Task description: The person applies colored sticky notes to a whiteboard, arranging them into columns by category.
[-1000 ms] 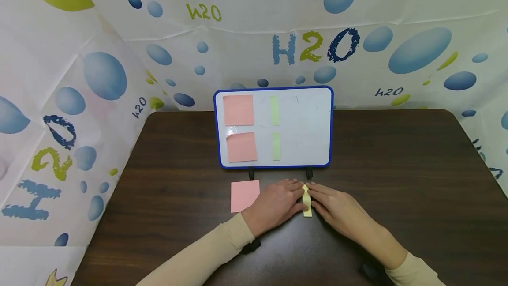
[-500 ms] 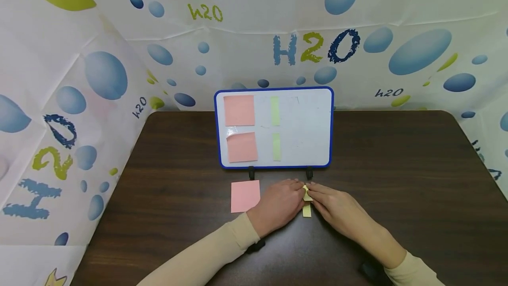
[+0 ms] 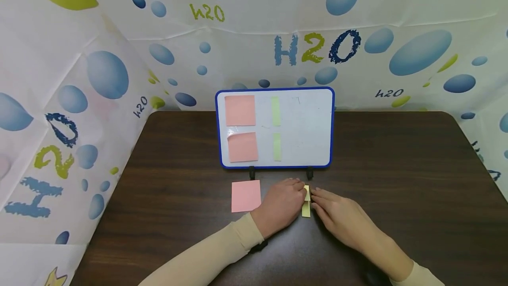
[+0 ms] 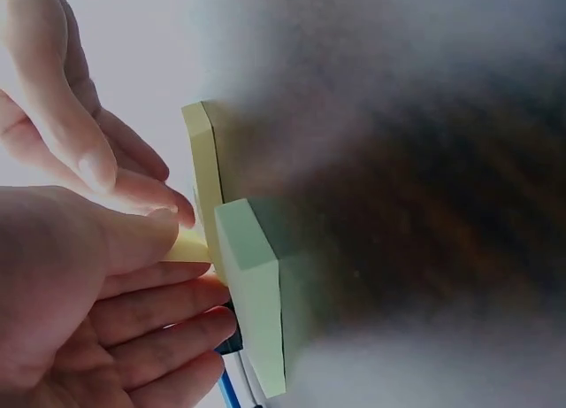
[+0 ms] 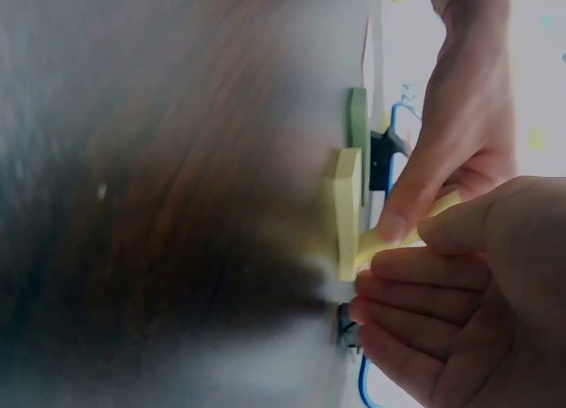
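A pad of narrow yellow sticky notes [image 3: 306, 209] lies on the table below the whiteboard. My left hand [image 3: 281, 203] pinches its top strip, a yellow sticky note [image 5: 448, 200] raised from the pad. To the pad's right, my right hand [image 3: 343, 215] has its fingers extended, their tips close to the pad; whether they touch it I cannot tell. Beside the yellow pad stands a green sticky note pad [image 4: 252, 293], hidden under my left hand in the head view. A pink sticky note pad [image 3: 245, 196] lies left of my left hand.
Behind the hands stands a blue-framed whiteboard [image 3: 305, 140] on black feet [image 3: 310, 173]. It bears two pink squares [image 3: 240, 110] at left and two green strips [image 3: 276, 147] in its middle. A printed H2O curtain [image 3: 238, 25] hangs behind the dark wood table [image 3: 166, 215].
The top yellow strip, first bowed over the pad, now has its lower end lifted away. My left thumb has drawn up with it. My right hand has shifted slightly right.
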The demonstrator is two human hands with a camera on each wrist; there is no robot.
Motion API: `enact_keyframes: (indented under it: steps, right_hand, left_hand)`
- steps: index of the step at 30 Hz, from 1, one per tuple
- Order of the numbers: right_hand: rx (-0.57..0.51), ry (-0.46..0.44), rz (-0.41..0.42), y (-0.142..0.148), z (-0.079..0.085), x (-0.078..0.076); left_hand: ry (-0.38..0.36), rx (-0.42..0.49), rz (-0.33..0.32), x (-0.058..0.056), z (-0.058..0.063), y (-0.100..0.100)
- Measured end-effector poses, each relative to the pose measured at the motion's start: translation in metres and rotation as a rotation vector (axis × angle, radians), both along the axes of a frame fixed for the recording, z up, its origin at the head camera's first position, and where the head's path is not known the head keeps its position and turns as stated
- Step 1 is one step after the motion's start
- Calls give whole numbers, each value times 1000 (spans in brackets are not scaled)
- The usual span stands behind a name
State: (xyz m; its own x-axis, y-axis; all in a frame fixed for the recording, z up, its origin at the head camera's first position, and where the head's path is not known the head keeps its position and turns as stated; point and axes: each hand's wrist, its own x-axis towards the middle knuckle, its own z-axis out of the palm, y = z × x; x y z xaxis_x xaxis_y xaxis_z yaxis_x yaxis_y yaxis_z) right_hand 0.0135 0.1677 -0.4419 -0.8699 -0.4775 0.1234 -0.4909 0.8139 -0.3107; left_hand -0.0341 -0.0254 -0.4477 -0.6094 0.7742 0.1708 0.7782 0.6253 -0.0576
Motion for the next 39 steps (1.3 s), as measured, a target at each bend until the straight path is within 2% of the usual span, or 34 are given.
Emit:
enact_keyframes:
  steps: [6, 11, 25, 32, 39]
  right_hand:
    - [-21, 19, 59, -2, 3, 9]
    - [-36, 44, 116, -3, -1, 11]
    - [-38, 53, 139, -6, -3, 10]
    - [-21, 12, 143, -9, 2, 9]
    - [10, -24, 136, -15, 5, 11]
  left_hand:
    - [-6, 1, -4, -2, -1, -1]
    - [-11, 25, -2, -3, -1, 1]
    - [2, 37, -19, -4, -1, 0]
    - [-40, 90, -4, -6, -2, -2]
    - [-44, 114, 24, -6, 1, -6]
